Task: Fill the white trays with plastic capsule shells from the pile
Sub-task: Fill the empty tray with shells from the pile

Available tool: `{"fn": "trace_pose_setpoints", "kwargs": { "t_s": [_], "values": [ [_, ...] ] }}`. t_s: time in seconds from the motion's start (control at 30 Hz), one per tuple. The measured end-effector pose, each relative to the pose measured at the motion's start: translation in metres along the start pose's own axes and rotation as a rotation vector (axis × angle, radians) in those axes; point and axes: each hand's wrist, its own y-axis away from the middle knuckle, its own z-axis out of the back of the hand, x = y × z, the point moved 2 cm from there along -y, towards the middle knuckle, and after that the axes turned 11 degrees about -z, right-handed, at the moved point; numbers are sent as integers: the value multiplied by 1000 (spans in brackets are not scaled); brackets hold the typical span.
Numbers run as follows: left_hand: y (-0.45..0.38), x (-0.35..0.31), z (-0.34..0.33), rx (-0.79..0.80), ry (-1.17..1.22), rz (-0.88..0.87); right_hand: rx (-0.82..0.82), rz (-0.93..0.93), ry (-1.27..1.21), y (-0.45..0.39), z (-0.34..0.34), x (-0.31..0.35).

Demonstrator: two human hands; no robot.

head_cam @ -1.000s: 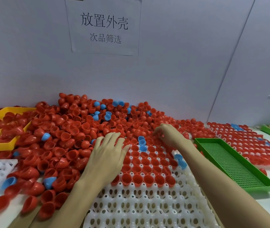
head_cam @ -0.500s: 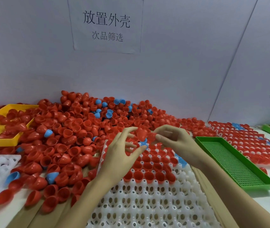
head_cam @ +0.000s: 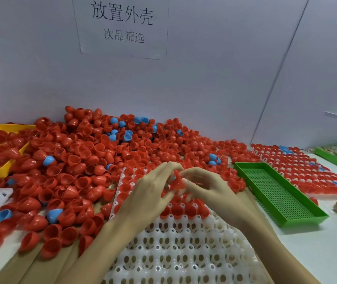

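Change: we have lifted both hands off the pile (head_cam: 93,160) and brought them together.
Fingers: left hand (head_cam: 149,193) and right hand (head_cam: 208,189) pinch one red shell (head_cam: 177,183).
Place: above the tray (head_cam: 184,249), near rows unfilled.

This looks like a factory sorting station. A printed paper sign (head_cam: 120,25) hangs above a heaped pile of shells (head_cam: 93,156). Mesh bins (head_cam: 280,193) flank gridded white trays (head_cam: 179,253).
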Motion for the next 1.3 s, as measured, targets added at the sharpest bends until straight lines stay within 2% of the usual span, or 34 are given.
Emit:
{"fn": "trace_pose_setpoints", "kwargs": {
  "t_s": [0.1, 0.27, 0.33, 0.4, 0.5, 0.6, 0.8, 1.03, 1.3],
  "values": [
    [0, 0, -4, 46, 54, -10, 5, -36, -95, 4, 5, -3],
    [3, -1, -9, 187, 136, 52, -68, 11, 102, 5, 20, -13],
    [3, 2, -6, 212, 39, 61, -143, -1, 213, 7, 37, -18],
    [2, 5, 2, 165, -101, 43, -172, -12, 373, 11, 59, -21],
    [-1, 10, 13, 120, -249, 53, -98, -18, 605, 19, 79, -24],
    [0, 15, 19, 87, -293, 98, -49, -36, 764, 22, 77, -30],
    [0, 16, 22, 67, -321, 128, -55, -67, 791, 21, 68, -35],
    [3, 18, 18, 90, -334, 113, 39, -92, 790, 8, 74, -20],
    [4, 21, 17, 95, -399, 63, -253, -3, 720, -93, 76, -9]
  ]
}}
